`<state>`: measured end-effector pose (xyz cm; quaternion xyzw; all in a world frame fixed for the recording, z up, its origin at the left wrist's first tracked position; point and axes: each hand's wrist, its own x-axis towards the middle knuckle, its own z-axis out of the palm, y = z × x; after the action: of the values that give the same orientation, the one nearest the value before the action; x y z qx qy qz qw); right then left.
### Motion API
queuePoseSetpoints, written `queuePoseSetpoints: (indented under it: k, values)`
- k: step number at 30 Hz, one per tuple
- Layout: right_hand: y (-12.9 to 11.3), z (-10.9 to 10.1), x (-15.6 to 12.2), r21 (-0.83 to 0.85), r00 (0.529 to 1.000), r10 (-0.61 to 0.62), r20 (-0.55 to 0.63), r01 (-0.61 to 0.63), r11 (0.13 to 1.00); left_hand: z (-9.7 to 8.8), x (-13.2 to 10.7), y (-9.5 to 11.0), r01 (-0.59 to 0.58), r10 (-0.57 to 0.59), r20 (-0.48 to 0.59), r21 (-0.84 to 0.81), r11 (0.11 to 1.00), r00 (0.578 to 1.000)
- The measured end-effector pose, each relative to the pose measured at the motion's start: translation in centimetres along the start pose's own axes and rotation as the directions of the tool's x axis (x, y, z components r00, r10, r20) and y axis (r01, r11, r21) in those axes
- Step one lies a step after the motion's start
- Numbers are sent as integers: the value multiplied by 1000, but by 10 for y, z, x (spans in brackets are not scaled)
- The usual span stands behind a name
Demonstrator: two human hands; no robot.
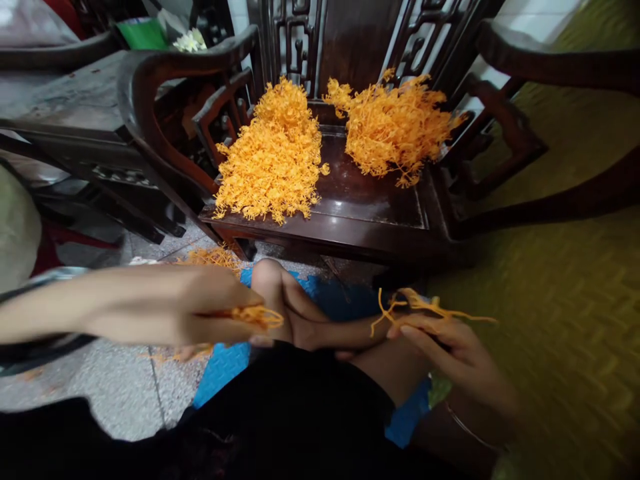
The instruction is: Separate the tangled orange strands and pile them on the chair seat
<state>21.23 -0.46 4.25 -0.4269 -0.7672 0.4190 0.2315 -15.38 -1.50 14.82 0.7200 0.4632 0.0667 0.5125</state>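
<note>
Sorting is best done in small portions: a clump of orange strands (pixel 257 315) is pinched in the left hand (pixel 200 310), and a few loose strands (pixel 425 307) in the right hand (pixel 450 350). Two orange piles (pixel 273 160) lie on the chair seat (pixel 370 200); mixing should be avoided.

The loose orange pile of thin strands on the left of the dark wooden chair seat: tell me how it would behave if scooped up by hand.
The loose orange pile of thin strands probably weighs little for its bulk, being airy. It would likely shed: stray bits already lie at its edges. Strands in the right hand droop and curl, so expect floppy, tangling clumps.
</note>
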Motion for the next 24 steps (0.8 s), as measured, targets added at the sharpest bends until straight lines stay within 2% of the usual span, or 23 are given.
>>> queuePoseSetpoints:
  k: [2,3,5,8,11,15,19,21,24]
  values:
    - [-9,11,12,71,1000,25,3,-26,997,2,29,6,26,-15,171,-62,998,985]
    - [-12,15,15,93,999,38,6,-38,995,4,41,7,10,8,186,-93,996,983]
    - [-13,23,16,109,999,46,-14,-44,993,8,59,3,-71,85,100,-132,989,991]
    - [-10,30,15,112,996,45,-83,-36,993,15,71,-7,-170,173,4,-169,971,985]
    - [-6,33,19,188,996,77,-50,-67,980,20,76,-15,-253,245,-63,-187,949,967]
    - [0,39,29,378,989,143,-22,-124,918,23,84,-21,-225,227,-20,-235,945,974]
    - [10,46,35,424,984,174,-44,-139,895,25,90,-28,-178,179,-24,-283,942,984]
    - [20,50,31,441,965,245,-90,-181,879,25,93,-31,-181,179,-35,-314,932,983]
    - [38,54,11,468,889,403,-216,-268,842,25,99,-37,-242,227,-83,-311,919,970]
